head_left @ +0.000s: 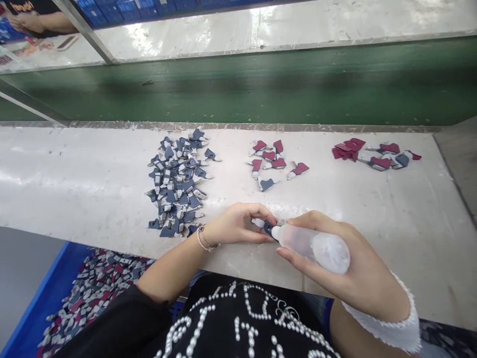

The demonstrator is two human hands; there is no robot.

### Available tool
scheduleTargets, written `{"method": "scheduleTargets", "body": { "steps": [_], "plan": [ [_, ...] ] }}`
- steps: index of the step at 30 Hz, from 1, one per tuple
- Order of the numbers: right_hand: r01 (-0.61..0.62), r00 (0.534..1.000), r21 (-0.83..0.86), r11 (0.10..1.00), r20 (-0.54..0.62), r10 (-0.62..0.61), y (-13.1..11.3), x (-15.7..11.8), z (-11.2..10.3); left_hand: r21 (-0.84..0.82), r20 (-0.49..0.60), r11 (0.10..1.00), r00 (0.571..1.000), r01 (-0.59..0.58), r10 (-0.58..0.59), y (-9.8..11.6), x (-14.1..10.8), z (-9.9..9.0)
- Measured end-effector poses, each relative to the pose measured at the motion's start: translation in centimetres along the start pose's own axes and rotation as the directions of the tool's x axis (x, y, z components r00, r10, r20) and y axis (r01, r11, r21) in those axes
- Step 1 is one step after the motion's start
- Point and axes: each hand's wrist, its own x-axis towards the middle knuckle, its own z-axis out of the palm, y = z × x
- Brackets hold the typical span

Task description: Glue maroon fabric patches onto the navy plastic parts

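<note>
Between thumb and fingers, my left hand (pixel 238 223) pinches a small dark blue and white plastic part (pixel 267 227). My right hand (pixel 335 243) is wrapped around a translucent squeeze bottle (pixel 309 243), tilted so its nozzle tip meets or nearly meets the part; whether they touch I cannot tell. Left of my hands lies a heap of blue and white parts (pixel 177 179). Beyond them, several parts with red faces (pixel 278 161) are spread loosely, with one blue part (pixel 266 184) nearer me.
At the right lie a stack of red pieces (pixel 348 148) and several parts (pixel 380 162). A blue bin (pixel 55 278) full of mixed parts stands at lower left. Behind the worktable (pixel 93 174) runs a green conveyor belt (pixel 238 89). Another person's arm (pixel 55 22) shows at top left.
</note>
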Motion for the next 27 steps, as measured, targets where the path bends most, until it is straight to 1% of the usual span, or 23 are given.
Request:
{"method": "scheduleTargets", "body": {
  "steps": [4,9,14,19,24,27],
  "plan": [
    [-0.015,0.999,0.011,1.000,-0.031,0.015,0.2,0.0,0.0,-0.046,-0.005,0.998,0.999,0.043,-0.043,0.0,0.1,0.0],
    [-0.037,0.998,0.029,0.999,0.049,0.035,0.3,-0.3,-0.3,0.008,-0.013,1.000,1.000,0.004,-0.004,-0.4,0.1,0.0],
    [-0.029,0.997,-0.014,0.999,0.069,0.030,0.8,-0.9,-0.9,0.038,-0.037,0.999,0.999,-0.021,0.022,-0.6,0.1,-0.2],
    [-0.029,0.998,-0.020,0.999,0.056,0.030,1.3,-1.4,-1.4,0.058,-0.049,0.998,0.998,-0.032,0.035,-0.6,0.2,-0.4],
    [-0.066,0.998,-0.048,0.997,0.018,0.067,1.0,-1.4,-1.6,0.050,-0.030,0.999,0.999,-0.010,0.011,-0.4,0.3,-0.2],
    [-0.081,0.997,-0.053,0.995,-0.004,0.081,0.9,-1.3,-1.6,0.034,-0.025,0.999,0.999,0.023,-0.022,-0.4,0.3,-0.1]
  ]
}}
